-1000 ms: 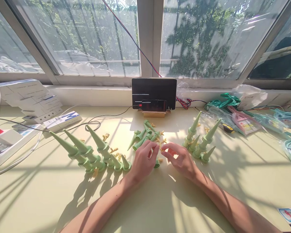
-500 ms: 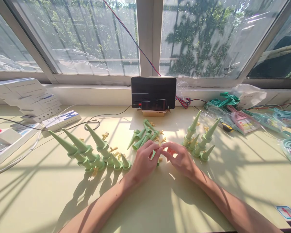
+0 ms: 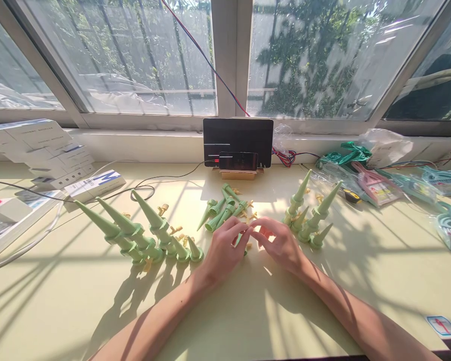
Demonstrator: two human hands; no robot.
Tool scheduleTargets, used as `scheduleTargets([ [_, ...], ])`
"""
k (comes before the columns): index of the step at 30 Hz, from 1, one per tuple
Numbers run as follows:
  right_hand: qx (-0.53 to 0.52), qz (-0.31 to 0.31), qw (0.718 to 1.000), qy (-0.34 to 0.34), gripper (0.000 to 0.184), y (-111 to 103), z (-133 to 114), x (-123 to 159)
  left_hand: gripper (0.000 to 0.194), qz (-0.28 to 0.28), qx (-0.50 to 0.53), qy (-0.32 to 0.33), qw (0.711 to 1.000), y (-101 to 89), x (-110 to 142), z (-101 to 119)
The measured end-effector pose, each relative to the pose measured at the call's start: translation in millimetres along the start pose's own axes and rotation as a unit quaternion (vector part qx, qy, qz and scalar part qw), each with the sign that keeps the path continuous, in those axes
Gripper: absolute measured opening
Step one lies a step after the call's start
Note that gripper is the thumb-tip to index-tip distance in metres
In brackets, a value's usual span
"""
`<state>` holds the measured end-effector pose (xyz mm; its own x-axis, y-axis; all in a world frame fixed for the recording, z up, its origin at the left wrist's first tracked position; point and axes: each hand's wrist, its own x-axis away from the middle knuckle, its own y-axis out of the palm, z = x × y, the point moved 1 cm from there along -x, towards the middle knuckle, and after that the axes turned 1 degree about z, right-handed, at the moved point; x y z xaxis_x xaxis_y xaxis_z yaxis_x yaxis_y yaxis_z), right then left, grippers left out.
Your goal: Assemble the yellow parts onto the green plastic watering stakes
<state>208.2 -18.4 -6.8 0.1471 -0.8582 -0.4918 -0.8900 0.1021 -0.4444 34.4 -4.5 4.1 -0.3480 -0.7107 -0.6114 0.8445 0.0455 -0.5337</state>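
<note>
My left hand (image 3: 227, 245) and my right hand (image 3: 278, 241) meet over the middle of the table, with thumbs and forefingers closed in a pinch. Between the touching fingertips is a small yellow valve, now mostly covered by them. Part of a green piece (image 3: 245, 253) shows under my left hand, with a bit of yellow beside it; whether it is held or lying on the table I cannot tell. Just beyond the hands lies a pile of green plant watering spikes (image 3: 221, 213), with loose yellow valves (image 3: 253, 215) at its right side.
Green spikes (image 3: 150, 215) stand in a group on the left, and another group (image 3: 317, 218) stands on the right, with yellow valves among them. A tablet (image 3: 236, 133) and a phone (image 3: 238, 161) lean at the back. White boxes (image 3: 93, 185) are left, bagged goods (image 3: 378, 185) right.
My right fingertips have moved left to meet those of my left hand, and the yellow valve between them has become mostly hidden. The camera view has shifted slightly.
</note>
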Motion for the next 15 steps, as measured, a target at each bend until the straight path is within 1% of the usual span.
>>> scheduleTargets([
  [7, -0.011, -0.003, 1.0, 0.008, 0.013, -0.4, -0.2, -0.1, 0.017, 0.0, -0.005, -0.004, 1.0, 0.8, -0.4, -0.4],
  [9, -0.015, -0.001, 1.0, 0.015, 0.013, -0.1, 0.6, -0.6, 0.018, 0.009, -0.015, -0.011, 1.0, 0.2, -0.6, -0.9],
  [13, -0.033, 0.026, 0.998, 0.043, 0.012, 0.9, 5.2, -1.9, 0.021, 0.051, -0.045, -0.05, 0.996, -2.2, -2.0, -2.3],
  [15, -0.029, 0.045, 0.997, 0.057, 0.011, 1.3, 8.1, -2.6, 0.018, 0.048, -0.059, -0.079, 0.994, -2.8, -2.4, -3.1],
])
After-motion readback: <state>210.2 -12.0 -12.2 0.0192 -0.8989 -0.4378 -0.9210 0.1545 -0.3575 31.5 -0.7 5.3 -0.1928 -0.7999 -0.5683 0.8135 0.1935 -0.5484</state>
